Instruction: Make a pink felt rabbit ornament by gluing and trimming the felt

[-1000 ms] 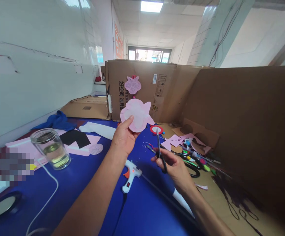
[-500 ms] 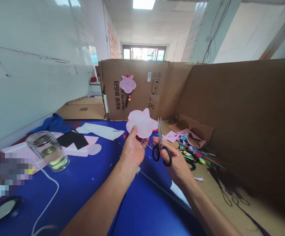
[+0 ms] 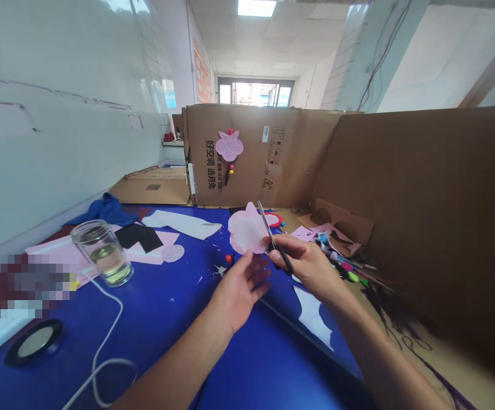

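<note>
A pink paper cutout (image 3: 246,230) with scalloped edges and pointed tips is held up in front of me. Just below it, my left hand (image 3: 239,290) has its fingers spread, slightly blurred, with the thumb tip by the cutout's lower edge. My right hand (image 3: 302,259) grips black-handled scissors (image 3: 266,221), their blades closed together and pointing up beside the cutout. The right fingertips meet the cutout's right edge and seem to pinch it too. A similar pink cutout (image 3: 229,146) with drawn lines hangs on the cardboard ahead.
Left on the blue table (image 3: 157,319) stand a glass cup (image 3: 104,256) of pale liquid, a tape roll (image 3: 34,344) and a white cable (image 3: 117,307). White paper (image 3: 181,224) lies behind. Cardboard walls (image 3: 418,188) enclose the back and right, beside markers and scraps (image 3: 345,267).
My left hand has let go of the pink cutout and opened beneath it. The scissors have come against the cutout's right side, tilting left, their blades now together. The view has shifted slightly.
</note>
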Action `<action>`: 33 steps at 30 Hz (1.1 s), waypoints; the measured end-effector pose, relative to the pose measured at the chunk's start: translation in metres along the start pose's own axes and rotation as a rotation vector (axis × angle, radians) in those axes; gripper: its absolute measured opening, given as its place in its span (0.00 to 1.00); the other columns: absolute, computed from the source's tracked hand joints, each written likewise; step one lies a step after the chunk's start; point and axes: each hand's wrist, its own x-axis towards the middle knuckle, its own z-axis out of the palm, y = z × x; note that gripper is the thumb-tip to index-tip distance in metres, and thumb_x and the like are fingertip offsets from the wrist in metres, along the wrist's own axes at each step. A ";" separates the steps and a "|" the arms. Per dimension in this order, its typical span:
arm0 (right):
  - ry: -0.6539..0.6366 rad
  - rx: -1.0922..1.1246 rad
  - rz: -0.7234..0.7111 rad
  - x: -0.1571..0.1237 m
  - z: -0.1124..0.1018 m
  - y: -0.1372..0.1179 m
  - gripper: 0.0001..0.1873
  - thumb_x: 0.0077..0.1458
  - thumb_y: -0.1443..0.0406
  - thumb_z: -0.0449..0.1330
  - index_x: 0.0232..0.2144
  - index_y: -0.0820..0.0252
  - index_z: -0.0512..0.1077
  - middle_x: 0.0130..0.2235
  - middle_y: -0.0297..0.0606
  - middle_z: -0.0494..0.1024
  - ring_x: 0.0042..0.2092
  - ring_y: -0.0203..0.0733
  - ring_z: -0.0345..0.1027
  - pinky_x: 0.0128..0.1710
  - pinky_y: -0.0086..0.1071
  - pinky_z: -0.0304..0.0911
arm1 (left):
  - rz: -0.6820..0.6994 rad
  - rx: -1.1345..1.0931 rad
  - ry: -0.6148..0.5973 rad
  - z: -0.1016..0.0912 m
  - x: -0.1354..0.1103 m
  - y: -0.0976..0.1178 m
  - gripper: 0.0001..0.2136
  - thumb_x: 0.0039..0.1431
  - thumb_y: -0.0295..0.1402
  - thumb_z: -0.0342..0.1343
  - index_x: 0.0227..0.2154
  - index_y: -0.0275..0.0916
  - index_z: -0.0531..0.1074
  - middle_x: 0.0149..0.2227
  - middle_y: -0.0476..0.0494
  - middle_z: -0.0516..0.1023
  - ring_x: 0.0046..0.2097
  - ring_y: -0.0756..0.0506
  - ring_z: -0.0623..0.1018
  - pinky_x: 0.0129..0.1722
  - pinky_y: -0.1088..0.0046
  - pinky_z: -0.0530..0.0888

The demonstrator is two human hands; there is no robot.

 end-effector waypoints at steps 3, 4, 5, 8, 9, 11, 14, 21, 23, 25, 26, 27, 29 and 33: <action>-0.131 -0.097 0.035 0.006 -0.016 -0.016 0.24 0.52 0.47 0.75 0.44 0.56 0.88 0.41 0.39 0.84 0.39 0.45 0.73 0.37 0.34 0.68 | 0.156 0.320 0.056 -0.023 -0.015 0.007 0.10 0.58 0.38 0.73 0.31 0.38 0.82 0.36 0.38 0.85 0.33 0.46 0.81 0.31 0.73 0.74; -0.201 -0.133 0.030 0.008 -0.020 -0.021 0.22 0.54 0.48 0.74 0.43 0.57 0.88 0.40 0.39 0.84 0.39 0.45 0.72 0.38 0.33 0.67 | 0.298 0.385 0.089 -0.028 -0.018 0.014 0.10 0.56 0.37 0.73 0.28 0.37 0.81 0.32 0.40 0.84 0.30 0.48 0.79 0.29 0.75 0.71; -0.284 -0.168 0.018 0.010 -0.023 -0.026 0.21 0.55 0.48 0.73 0.42 0.57 0.88 0.39 0.38 0.83 0.39 0.44 0.72 0.38 0.32 0.67 | 0.458 0.416 0.112 -0.031 -0.019 0.024 0.08 0.57 0.36 0.72 0.28 0.38 0.82 0.31 0.42 0.83 0.31 0.48 0.78 0.30 0.76 0.71; -0.472 -0.231 -0.011 0.016 -0.030 -0.038 0.17 0.59 0.50 0.71 0.42 0.55 0.88 0.40 0.37 0.84 0.40 0.44 0.73 0.40 0.32 0.67 | 0.842 0.581 0.150 -0.030 -0.013 0.060 0.08 0.55 0.29 0.72 0.38 0.44 0.86 0.44 0.44 0.85 0.48 0.44 0.81 0.49 0.74 0.75; -0.503 -0.252 -0.021 0.018 -0.031 -0.041 0.17 0.60 0.51 0.70 0.43 0.55 0.88 0.40 0.37 0.84 0.40 0.44 0.74 0.41 0.33 0.68 | 0.875 0.639 0.136 -0.027 -0.010 0.072 0.12 0.52 0.26 0.74 0.40 0.45 0.86 0.48 0.44 0.85 0.54 0.43 0.80 0.55 0.73 0.73; -0.547 -0.289 -0.042 0.022 -0.032 -0.045 0.16 0.59 0.51 0.71 0.43 0.54 0.88 0.40 0.37 0.85 0.41 0.46 0.75 0.42 0.34 0.69 | 0.843 0.669 0.040 -0.019 -0.003 0.091 0.17 0.43 0.20 0.76 0.38 0.44 0.86 0.51 0.40 0.85 0.60 0.40 0.78 0.65 0.69 0.68; -0.586 -0.323 -0.069 0.024 -0.031 -0.047 0.16 0.56 0.52 0.73 0.43 0.53 0.89 0.40 0.37 0.86 0.43 0.49 0.77 0.45 0.36 0.72 | 0.776 0.766 -0.098 -0.011 0.004 0.108 0.18 0.37 0.17 0.75 0.32 0.44 0.86 0.49 0.39 0.86 0.63 0.36 0.76 0.68 0.63 0.67; -0.636 -0.350 -0.074 0.021 -0.023 -0.042 0.16 0.58 0.51 0.73 0.44 0.53 0.88 0.43 0.37 0.86 0.45 0.48 0.76 0.48 0.36 0.70 | 0.549 1.063 -0.337 -0.014 0.010 0.111 0.05 0.48 0.30 0.69 0.29 0.44 0.88 0.32 0.44 0.86 0.33 0.42 0.81 0.32 0.72 0.74; -0.645 -0.342 -0.060 0.019 -0.021 -0.039 0.17 0.59 0.51 0.72 0.43 0.53 0.88 0.41 0.37 0.85 0.43 0.47 0.76 0.47 0.35 0.69 | 0.479 1.044 -0.329 -0.020 0.014 0.105 0.04 0.48 0.31 0.68 0.27 0.44 0.87 0.28 0.45 0.84 0.28 0.45 0.77 0.28 0.73 0.69; -0.633 -0.320 -0.052 0.017 -0.021 -0.033 0.17 0.60 0.50 0.72 0.44 0.53 0.88 0.43 0.38 0.85 0.45 0.48 0.76 0.47 0.35 0.69 | 0.428 0.992 -0.303 -0.025 0.019 0.099 0.02 0.48 0.32 0.68 0.26 0.43 0.87 0.27 0.45 0.83 0.27 0.47 0.76 0.28 0.74 0.68; -0.600 -0.294 -0.052 0.015 -0.021 -0.028 0.18 0.59 0.50 0.72 0.45 0.53 0.88 0.45 0.39 0.85 0.46 0.49 0.76 0.48 0.36 0.69 | 0.416 0.956 -0.282 -0.028 0.021 0.096 0.02 0.48 0.33 0.69 0.25 0.42 0.86 0.27 0.44 0.83 0.27 0.47 0.75 0.28 0.73 0.68; -0.547 -0.260 -0.056 0.013 -0.021 -0.023 0.19 0.59 0.49 0.72 0.46 0.52 0.88 0.47 0.40 0.84 0.48 0.50 0.76 0.48 0.37 0.69 | 0.409 0.915 -0.257 -0.031 0.023 0.094 0.03 0.48 0.34 0.71 0.25 0.42 0.86 0.27 0.44 0.83 0.28 0.47 0.75 0.28 0.73 0.67; -0.363 -0.158 -0.040 0.010 -0.022 -0.010 0.23 0.56 0.46 0.73 0.48 0.51 0.87 0.48 0.42 0.83 0.44 0.48 0.74 0.43 0.36 0.69 | 0.395 0.825 -0.209 -0.036 0.027 0.090 0.07 0.47 0.38 0.74 0.25 0.41 0.85 0.27 0.43 0.81 0.27 0.47 0.74 0.28 0.73 0.66; -0.088 -0.088 0.055 0.005 -0.020 0.022 0.31 0.55 0.42 0.72 0.51 0.56 0.86 0.31 0.37 0.77 0.34 0.43 0.67 0.33 0.34 0.62 | 0.360 0.639 -0.163 -0.041 0.034 0.084 0.12 0.43 0.40 0.77 0.24 0.39 0.83 0.25 0.47 0.78 0.26 0.50 0.69 0.29 0.74 0.63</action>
